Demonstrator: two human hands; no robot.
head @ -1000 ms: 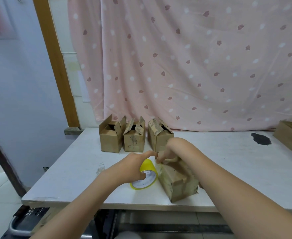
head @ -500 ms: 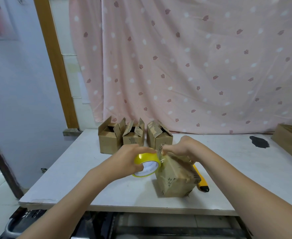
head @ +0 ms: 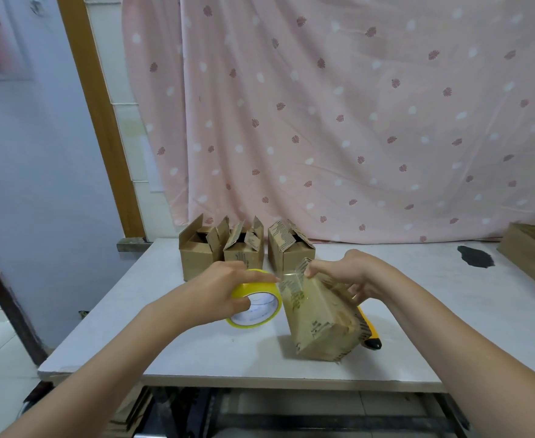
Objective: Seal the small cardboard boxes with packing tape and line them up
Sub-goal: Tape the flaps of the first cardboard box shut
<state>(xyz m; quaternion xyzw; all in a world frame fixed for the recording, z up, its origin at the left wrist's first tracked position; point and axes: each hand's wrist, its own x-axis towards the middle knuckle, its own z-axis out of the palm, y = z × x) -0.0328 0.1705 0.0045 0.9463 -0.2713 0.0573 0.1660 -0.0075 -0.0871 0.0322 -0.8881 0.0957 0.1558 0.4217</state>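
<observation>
My left hand [head: 225,287] grips the roll [head: 255,303], my right [head: 343,275] pinches the tape end on the box [head: 320,320]; I should keep it taut and centred over the seam

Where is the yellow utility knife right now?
In the head view the utility knife lies on the white table, right of centre, mostly hidden behind the box that the right hand holds.
</observation>
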